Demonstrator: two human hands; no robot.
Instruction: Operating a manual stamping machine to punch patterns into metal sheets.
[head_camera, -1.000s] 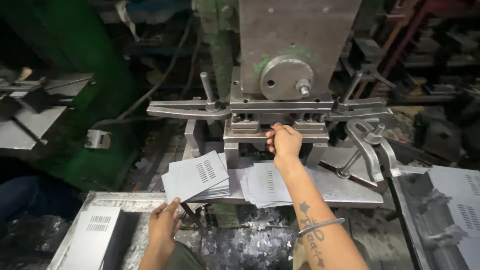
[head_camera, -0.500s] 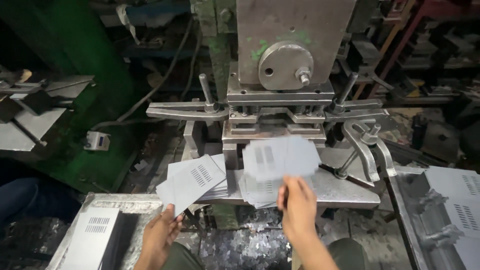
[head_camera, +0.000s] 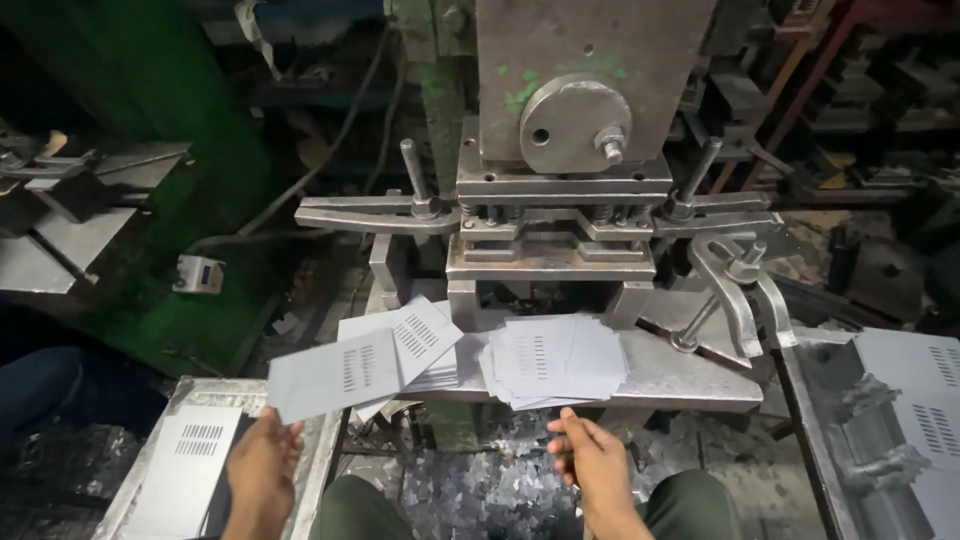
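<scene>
My left hand (head_camera: 262, 470) grips a thin grey metal sheet (head_camera: 335, 373) with punched slots by its near edge, lifted to the left of a stack of similar sheets (head_camera: 415, 340) on the press table (head_camera: 690, 375). My right hand (head_camera: 592, 462) hovers open just below a second pile of slotted sheets (head_camera: 555, 358) lying in front of the press die (head_camera: 550, 262). The heavy press head (head_camera: 572, 90) stands above the die.
A metal tray (head_camera: 180, 465) at lower left holds a slotted sheet. Another tray (head_camera: 915, 400) at right holds more sheets. Clamps (head_camera: 738, 285) and levers (head_camera: 372, 217) flank the die. Metal scraps (head_camera: 480, 490) litter the floor between my knees.
My right hand drew back from the die, dropped a sheet onto the right pile and let go. My left hand lifted a sheet off the left stack and moved it leftward.
</scene>
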